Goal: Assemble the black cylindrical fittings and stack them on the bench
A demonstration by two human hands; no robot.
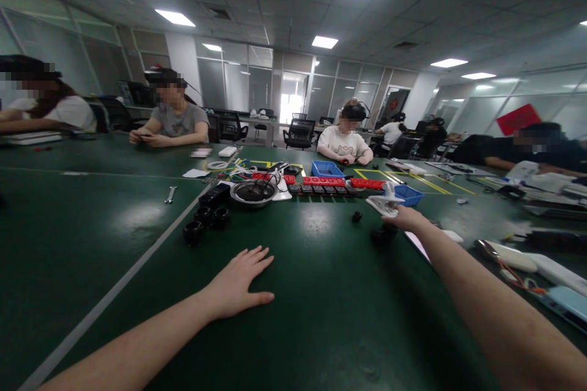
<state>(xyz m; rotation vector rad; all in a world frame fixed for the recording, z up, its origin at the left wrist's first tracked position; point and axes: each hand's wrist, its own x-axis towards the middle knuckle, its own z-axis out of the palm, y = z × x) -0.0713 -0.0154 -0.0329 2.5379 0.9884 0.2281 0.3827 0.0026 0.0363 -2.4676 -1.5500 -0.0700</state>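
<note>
My left hand (239, 281) lies palm down on the green tabletop (312, 293), fingers spread, holding nothing. Stretched out to the right, my right hand (403, 219) has its fingers closed on a white plastic part (385, 203) with a flat plate and an upright piece. Its fingertips are partly hidden, and the part's kind is unclear. Just below that hand sits a dark rounded object (384, 233), and a small black knob-like piece (356, 216) lies to its left. Several black cup-shaped pieces (192, 232) stand beyond my left hand, near a round black dish with a metal rim (254, 200).
Red strips (323, 181) with black parts run across the table's middle, near blue bins (327, 168) (408, 195). A wrench (171, 195) lies left of a pale seam line (137, 264). A light-blue device (568, 305) and wires lie at right. Several people sit around.
</note>
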